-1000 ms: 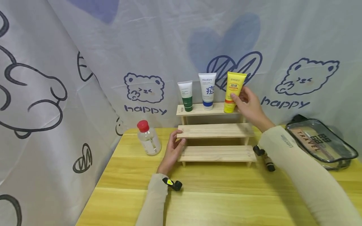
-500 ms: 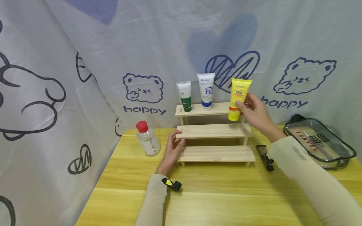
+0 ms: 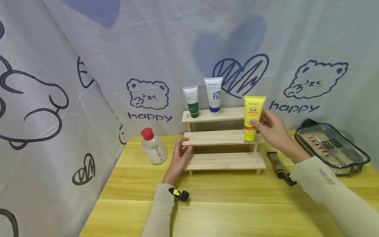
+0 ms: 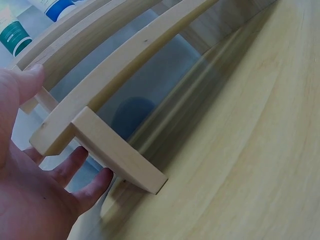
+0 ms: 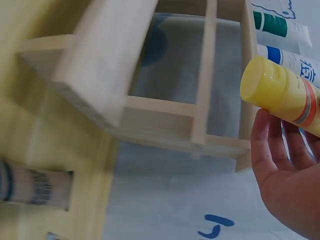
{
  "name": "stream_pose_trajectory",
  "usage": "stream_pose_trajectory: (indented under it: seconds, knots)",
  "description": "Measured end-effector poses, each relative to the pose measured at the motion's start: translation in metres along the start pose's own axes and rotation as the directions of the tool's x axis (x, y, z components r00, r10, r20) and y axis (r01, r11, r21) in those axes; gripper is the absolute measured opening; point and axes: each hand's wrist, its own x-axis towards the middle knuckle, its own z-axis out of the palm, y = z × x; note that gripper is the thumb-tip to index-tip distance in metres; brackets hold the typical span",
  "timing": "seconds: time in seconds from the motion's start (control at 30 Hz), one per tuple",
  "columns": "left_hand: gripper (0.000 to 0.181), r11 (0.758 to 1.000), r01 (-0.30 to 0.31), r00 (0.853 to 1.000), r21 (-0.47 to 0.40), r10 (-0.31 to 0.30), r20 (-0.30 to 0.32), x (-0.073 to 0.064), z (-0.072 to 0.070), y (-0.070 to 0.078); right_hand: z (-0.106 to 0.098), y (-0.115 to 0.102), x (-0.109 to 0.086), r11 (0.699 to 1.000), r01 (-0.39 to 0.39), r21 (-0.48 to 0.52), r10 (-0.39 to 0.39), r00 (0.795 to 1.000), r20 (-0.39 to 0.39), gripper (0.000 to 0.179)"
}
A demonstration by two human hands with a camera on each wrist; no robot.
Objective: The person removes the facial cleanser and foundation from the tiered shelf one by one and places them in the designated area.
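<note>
Upright in my right hand (image 3: 273, 130) is a yellow squeeze tube (image 3: 253, 113), pinched between thumb and fingers. Its cap overlaps the right end of the middle tier of a three-tier wooden rack (image 3: 216, 137); whether it touches the wood I cannot tell. My left hand (image 3: 179, 158) holds the rack's left end, with the thumb (image 4: 31, 82) near the middle tier and fingers around the side. On the top tier stand a white-and-green tube (image 3: 191, 101) at the left and a white-and-blue tube (image 3: 213, 96) beside it.
Left of the rack stands a clear bottle with a red cap (image 3: 154, 146). A small brown tube (image 3: 276, 164) lies on the wooden table (image 3: 225, 207) to the right, partly beside my right wrist strap. Further right is a transparent travel pouch (image 3: 331, 148). A printed curtain hangs behind.
My right hand has lifted the yellow tube off the top tier and brought it down and slightly right, in front of the middle tier's right end. The left hand has stayed on the rack.
</note>
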Motion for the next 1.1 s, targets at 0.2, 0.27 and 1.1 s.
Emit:
stream_pose_trajectory:
  seconds: [0.2,0.27,1.1]
  knots:
    - [0.043,1.0,0.022,1.0,-0.002,-0.022,-0.001,-0.001,-0.002,0.0,0.005,0.009,-0.024,0.998,-0.059,0.009,0.059,0.998,0.032,0.052]
    - [0.043,1.0,0.017,1.0,0.002,-0.017,-0.001,-0.001,-0.003,0.001,0.006,0.01,-0.03,0.997,-0.074,0.018,0.073,0.996,0.043,0.053]
    - [0.042,1.0,0.006,1.0,0.023,-0.006,-0.012,-0.001,0.001,0.001,0.006,0.036,-0.085,0.995,-0.05,0.083,0.046,0.998,0.054,0.042]
